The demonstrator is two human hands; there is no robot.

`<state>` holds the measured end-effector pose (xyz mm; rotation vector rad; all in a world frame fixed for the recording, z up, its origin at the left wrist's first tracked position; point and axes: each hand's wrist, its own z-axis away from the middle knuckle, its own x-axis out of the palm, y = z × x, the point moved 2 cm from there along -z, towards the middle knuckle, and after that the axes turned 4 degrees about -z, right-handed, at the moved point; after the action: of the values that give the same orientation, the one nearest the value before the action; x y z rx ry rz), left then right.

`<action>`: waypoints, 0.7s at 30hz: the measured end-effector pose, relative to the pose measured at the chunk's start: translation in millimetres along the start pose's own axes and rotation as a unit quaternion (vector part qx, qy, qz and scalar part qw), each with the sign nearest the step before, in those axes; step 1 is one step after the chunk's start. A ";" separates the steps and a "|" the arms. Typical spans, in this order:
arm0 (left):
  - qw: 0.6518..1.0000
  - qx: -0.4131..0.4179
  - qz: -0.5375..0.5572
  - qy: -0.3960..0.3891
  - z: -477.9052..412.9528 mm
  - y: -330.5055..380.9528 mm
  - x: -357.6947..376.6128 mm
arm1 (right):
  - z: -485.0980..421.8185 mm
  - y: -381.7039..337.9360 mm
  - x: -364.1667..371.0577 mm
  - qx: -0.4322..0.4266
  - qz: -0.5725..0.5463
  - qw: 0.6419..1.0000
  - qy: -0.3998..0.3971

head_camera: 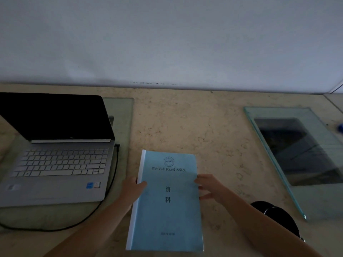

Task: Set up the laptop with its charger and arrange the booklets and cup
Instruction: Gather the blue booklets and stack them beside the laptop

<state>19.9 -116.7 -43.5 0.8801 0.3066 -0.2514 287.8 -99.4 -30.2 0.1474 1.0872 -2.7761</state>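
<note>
1. Blue booklet (167,201) is at mid-counter (204,127), between the laptop (55,173) on the left and a glass panel (319,201) on the right. Its white spine faces left and the title reads upright to the person. I cannot tell whether it lies flat or is partly lifted, or whether more booklets lie beneath it.
2. Left hand (132,189): the thumb lies on the cover at the spine edge and the fingers are hidden below, so it is pinching the booklet.
3. Right hand (209,186): the fingertips meet the opposite long edge and the fingers are loosely bent. I cannot tell whether it pinches or only steadies.
4. The laptop is open with a dark screen. A black cable (113,179) is plugged into its right side and loops round the front. Judgement: the charger part looks done.
5. A black cup (278,217) sits near right, partly hidden by the right forearm.
6. Step in hand, as judged: placing and squaring the booklet.
   - Hold opposite edges with both hands so the cover does not skew.
   - Set the spine parallel to the laptop's right side.
   - Stay well apart from the cable loop; pushing leftward could drag the plug.
   - Press flat before letting go, since the paper cover may slide on smooth stone.
   - Raise the right forearm when withdrawing, because the cup sits just under it and could tip.
</note>
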 end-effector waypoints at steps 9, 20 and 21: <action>0.976 -0.061 0.198 -0.063 -0.3 14.4 -4.0 | -3.5 -1.5 1.4 0.023 -0.007 1.000 -0.009; 0.981 0.166 -0.027 -0.100 11.4 79.0 -34.9 | 1.4 -27.9 -20.1 -0.001 -0.074 0.996 -0.050; 0.975 0.199 -0.046 -0.088 15.8 87.7 -39.4 | 4.0 -35.2 -21.8 -0.009 -0.088 0.995 -0.050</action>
<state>15.5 -71.8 42.9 1.2326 0.1316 -0.4848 302.7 -74.3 -0.7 -0.0927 1.1519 -2.8897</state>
